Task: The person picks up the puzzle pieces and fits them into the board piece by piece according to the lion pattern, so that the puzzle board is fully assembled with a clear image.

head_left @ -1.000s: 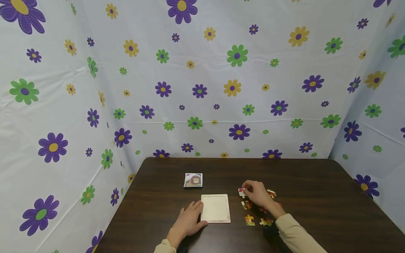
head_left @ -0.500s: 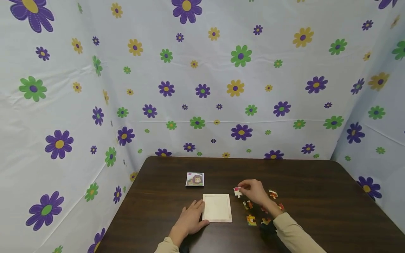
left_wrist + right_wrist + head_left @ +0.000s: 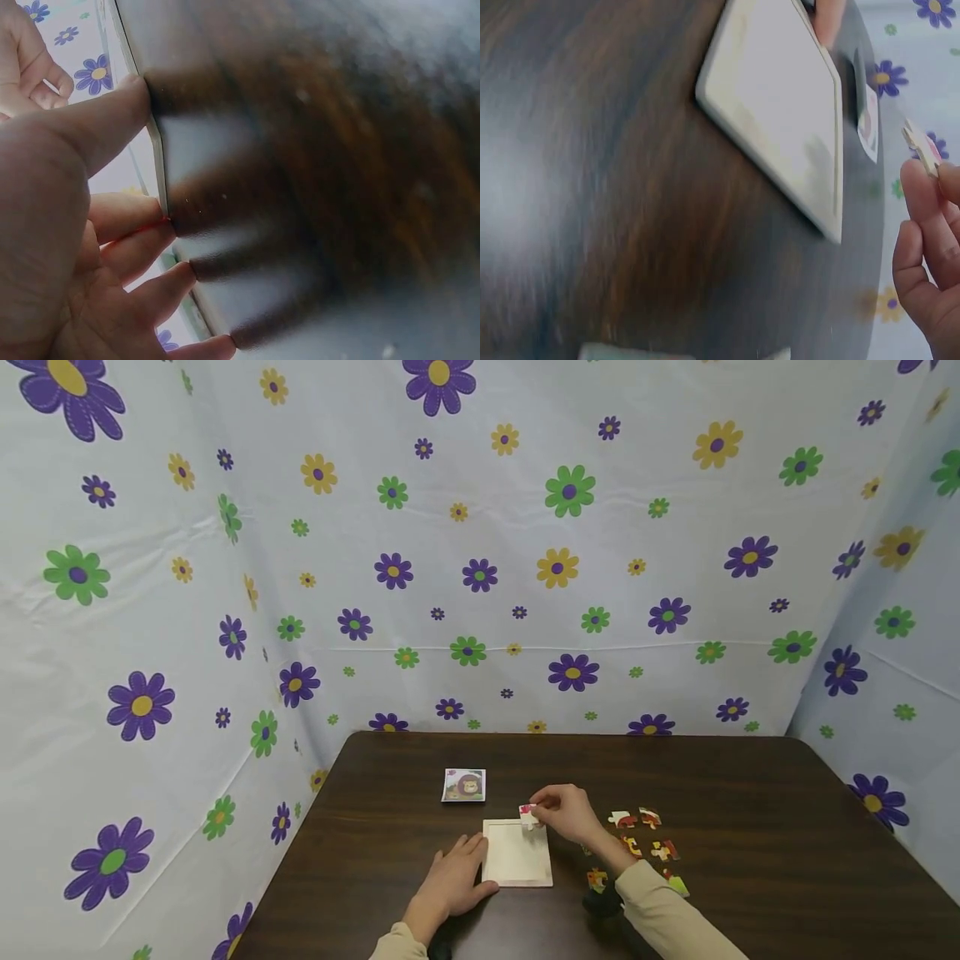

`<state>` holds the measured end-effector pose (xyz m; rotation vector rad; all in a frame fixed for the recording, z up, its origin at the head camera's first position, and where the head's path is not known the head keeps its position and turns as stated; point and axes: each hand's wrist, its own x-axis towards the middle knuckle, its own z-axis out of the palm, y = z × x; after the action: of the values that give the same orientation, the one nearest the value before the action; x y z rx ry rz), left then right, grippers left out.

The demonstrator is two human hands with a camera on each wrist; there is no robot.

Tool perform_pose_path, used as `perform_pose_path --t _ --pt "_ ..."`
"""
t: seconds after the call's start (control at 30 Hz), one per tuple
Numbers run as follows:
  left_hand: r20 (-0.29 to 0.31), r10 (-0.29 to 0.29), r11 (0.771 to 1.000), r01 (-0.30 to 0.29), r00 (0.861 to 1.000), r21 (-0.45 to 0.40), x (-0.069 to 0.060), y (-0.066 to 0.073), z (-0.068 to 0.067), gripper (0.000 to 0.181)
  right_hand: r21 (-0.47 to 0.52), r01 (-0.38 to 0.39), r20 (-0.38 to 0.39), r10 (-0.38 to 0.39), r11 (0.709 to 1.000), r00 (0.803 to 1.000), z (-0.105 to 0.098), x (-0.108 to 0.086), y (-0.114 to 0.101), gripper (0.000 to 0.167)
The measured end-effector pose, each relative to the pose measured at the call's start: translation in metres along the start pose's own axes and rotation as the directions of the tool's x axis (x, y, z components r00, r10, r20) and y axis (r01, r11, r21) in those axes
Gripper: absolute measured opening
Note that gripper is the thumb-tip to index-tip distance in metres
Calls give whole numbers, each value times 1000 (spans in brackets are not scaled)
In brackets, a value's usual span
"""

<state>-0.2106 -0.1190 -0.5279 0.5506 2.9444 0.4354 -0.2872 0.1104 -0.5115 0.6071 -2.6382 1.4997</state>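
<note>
My right hand [image 3: 576,815] pinches a white and pink jigsaw puzzle piece [image 3: 528,816] above the top right corner of a pale wooden puzzle tray [image 3: 517,864]. In the right wrist view, thumb and finger grip the edge of this piece [image 3: 924,148], off the tray surface. My left hand [image 3: 452,878] lies flat with its fingers extended, touching the tray's left edge. Seen from the left wrist, the fingertips of the left hand [image 3: 75,195] rest on the table, and the thumb is spread apart.
Several loose puzzle pieces [image 3: 664,850] lie on the dark table [image 3: 765,827] to the right of the tray, partly hidden by the right forearm. A lion picture card [image 3: 464,786] lies behind the tray. Flowered cloth [image 3: 480,610] hangs beyond the table.
My right hand has carried the puzzle piece leftward, from beside the loose pieces to over the tray's top right corner. The left hand has stayed at the tray's edge.
</note>
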Motion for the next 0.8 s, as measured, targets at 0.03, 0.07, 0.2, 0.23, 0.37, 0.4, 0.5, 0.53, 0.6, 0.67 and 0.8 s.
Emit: perform_pose_path --t 0.03,0.07,0.2,0.23,0.37,0.4,0.5,0.53,0.6,0.67,0.8 --pt "1 0 1000 0 1000 -2 0 0 0 70 0 -1 1 1 1000 1000 3 0 -1 6" --pt "3 0 1000 0 1000 -4 1 0 1 70 -1 -4 3 4 1000 1000 6 0 -1 6" --pt "8 -1 1000 1 1000 -14 1 -1 1 71 -2 -22 22 22 1000 1000 20 0 -2 5" --pt "9 0 1000 0 1000 -16 1 -1 1 71 -2 -24 28 24 1000 999 23 0 -2 5" --pt "6 3 1000 -3 1000 -15 0 -1 1 72 6 -22 53 22 1000 998 34 1 0 5" --pt "6 4 1000 -4 1000 -13 1 -1 1 72 10 -25 57 25 1000 998 37 1 1 4" --pt "4 9 1000 -9 1000 -4 1 -1 2 72 17 -35 58 34 999 998 44 2 4 4" --pt "4 9 1000 -9 1000 -4 1 -1 2 71 24 -40 57 38 999 998 45 3 5 5" --pt "4 9 1000 -9 1000 -1 1 -1 3 71 41 -53 52 50 998 997 49 4 5 5" --pt "2 7 1000 -7 1000 0 0 0 2 71 58 -58 44 55 997 997 53 5 6 5" --pt "-7 11 1000 -11 1000 1 0 -1 1 71 51 -52 19 51 997 999 61 8 4 4"
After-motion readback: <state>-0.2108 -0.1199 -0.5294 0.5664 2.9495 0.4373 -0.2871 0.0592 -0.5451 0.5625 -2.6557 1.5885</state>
